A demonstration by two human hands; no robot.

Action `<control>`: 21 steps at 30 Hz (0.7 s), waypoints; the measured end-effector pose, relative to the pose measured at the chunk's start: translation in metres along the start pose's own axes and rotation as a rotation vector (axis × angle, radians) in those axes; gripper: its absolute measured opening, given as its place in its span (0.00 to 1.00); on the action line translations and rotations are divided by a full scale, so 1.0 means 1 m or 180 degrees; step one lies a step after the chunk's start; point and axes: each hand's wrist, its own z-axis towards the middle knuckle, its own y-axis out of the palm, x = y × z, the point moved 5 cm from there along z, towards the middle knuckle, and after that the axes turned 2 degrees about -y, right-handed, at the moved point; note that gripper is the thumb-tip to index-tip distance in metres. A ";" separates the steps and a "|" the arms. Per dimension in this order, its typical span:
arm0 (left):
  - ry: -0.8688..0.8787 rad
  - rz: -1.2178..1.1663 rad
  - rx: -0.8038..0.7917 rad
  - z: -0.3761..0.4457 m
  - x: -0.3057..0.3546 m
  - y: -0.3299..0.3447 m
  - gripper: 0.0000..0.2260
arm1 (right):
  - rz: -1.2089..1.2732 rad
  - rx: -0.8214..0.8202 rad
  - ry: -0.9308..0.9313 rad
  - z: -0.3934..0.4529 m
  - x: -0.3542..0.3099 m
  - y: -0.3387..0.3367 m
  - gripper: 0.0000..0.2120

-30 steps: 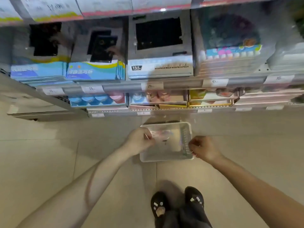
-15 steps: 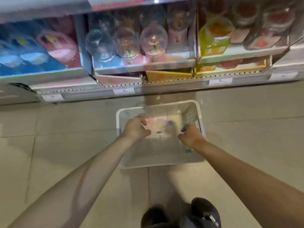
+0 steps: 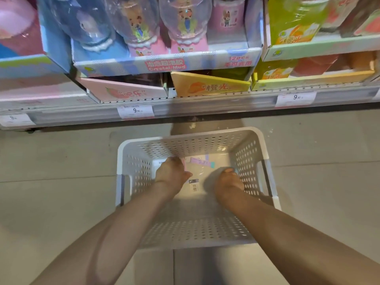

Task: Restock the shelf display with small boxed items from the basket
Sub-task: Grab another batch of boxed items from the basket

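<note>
Both my hands are down inside the white perforated basket (image 3: pixel 249 153) that sits on the tiled floor (image 3: pixel 61 161) in front of me. My left hand (image 3: pixel 171 173) is curled over the left edge of a flat pack (image 3: pixel 197 177) lying on the basket's bottom; a thin pink strip shows at my fingertips (image 3: pixel 177 159), so the fingers appear to grip that edge, though I see only the back of the hand. My right hand (image 3: pixel 229 178) reaches down at the pack's right side with fingers bent under and hidden from me; I cannot tell whether it holds anything or only touches the bottom. The pack looks clear, with a pale pink and mint label toward its far end and a small barcode sticker (image 3: pixel 194 185) between my wrists. What it is exactly I cannot make out.

Just past the basket's far rim runs the lowest shelf (image 3: pixel 205 108), with price tags reading 9.90 clipped to its front rail. On it stand a pink display carton (image 3: pixel 123 92) and a yellow display carton (image 3: pixel 205 85) side by side, both cut at a slant. Stacked above them is a blue tray printed "Crystal Mud" (image 3: pixel 164 64), holding clear domed toys (image 3: pixel 185 19) with cartoon figures inside. To the right a green and orange carton (image 3: pixel 296 23) sits in another tray
</note>
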 end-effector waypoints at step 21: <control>0.0685 0.1253 -0.0167 -0.004 0.007 0.028 0.22 | -0.0327 0.0388 -0.0254 0.008 -0.001 0.016 0.25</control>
